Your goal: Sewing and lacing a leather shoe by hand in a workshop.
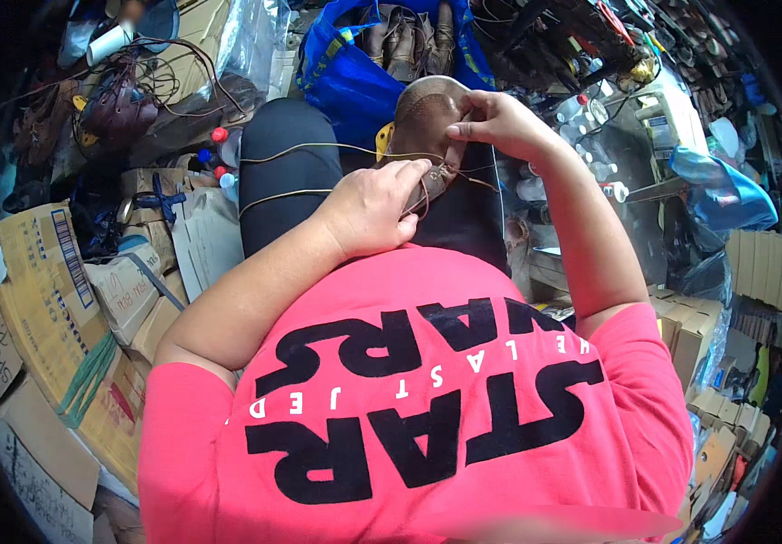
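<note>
A brown leather shoe (pixel 421 127) with a stitched toe lies over my lap, its toe pointing away from me. My left hand (pixel 377 204) is closed on its near, laced part, with the fingers bent over the leather. At the shoe's right edge, my right hand (pixel 504 125) pinches the leather between thumb and fingers near the toe. A long tan lace (pixel 296 150) runs from the shoe leftward across my dark-clothed knee, and a second strand loops lower down. Part of the shoe is hidden under my left hand.
Beyond my knees sits a blue bag (pixel 337 68) with several brown shoes (pixel 402 41) in it. Cardboard boxes (pixel 38 272) crowd the left, below a dark red laced shoe (pixel 119 109). Bottles (pixel 572 109) and a blue plastic bag (pixel 726 186) stand at right.
</note>
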### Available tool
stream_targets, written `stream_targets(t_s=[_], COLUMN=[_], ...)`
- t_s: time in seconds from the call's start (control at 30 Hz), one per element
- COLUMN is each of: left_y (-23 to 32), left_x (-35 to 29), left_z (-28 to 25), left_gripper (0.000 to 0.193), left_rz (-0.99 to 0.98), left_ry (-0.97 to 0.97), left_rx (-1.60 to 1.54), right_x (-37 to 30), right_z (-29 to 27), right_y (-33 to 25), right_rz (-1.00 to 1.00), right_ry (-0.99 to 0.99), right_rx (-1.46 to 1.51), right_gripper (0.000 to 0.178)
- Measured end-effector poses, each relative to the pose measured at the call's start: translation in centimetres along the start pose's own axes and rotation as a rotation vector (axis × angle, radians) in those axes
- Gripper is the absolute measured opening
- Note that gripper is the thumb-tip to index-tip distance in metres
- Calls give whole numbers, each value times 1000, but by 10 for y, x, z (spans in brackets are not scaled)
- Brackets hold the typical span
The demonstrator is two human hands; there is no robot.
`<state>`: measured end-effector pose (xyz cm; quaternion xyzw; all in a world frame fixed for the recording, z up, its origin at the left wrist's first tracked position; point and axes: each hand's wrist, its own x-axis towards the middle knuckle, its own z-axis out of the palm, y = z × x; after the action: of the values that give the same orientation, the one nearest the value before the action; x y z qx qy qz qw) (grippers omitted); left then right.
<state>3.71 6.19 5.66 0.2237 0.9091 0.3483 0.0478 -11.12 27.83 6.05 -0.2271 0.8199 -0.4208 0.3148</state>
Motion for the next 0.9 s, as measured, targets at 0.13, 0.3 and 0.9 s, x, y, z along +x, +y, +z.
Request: stream_targets(t_s=[0.13, 0.3, 0.9], left_y=[-10, -40, -75], left_x=[9, 62, 104], left_z=[-11, -20, 4], left_gripper=[52, 38, 53], left_rz=[69, 93, -81], left_ry=[78, 318, 138], left_rx=[-17, -74, -330], right_x=[12, -1, -76], right_z=[7, 25, 15], right_y=[-5, -16, -40], right_rz=[50, -255, -73], right_ry=[45, 478, 219], right_rx=[191, -383, -68], right_gripper=[26, 40, 16])
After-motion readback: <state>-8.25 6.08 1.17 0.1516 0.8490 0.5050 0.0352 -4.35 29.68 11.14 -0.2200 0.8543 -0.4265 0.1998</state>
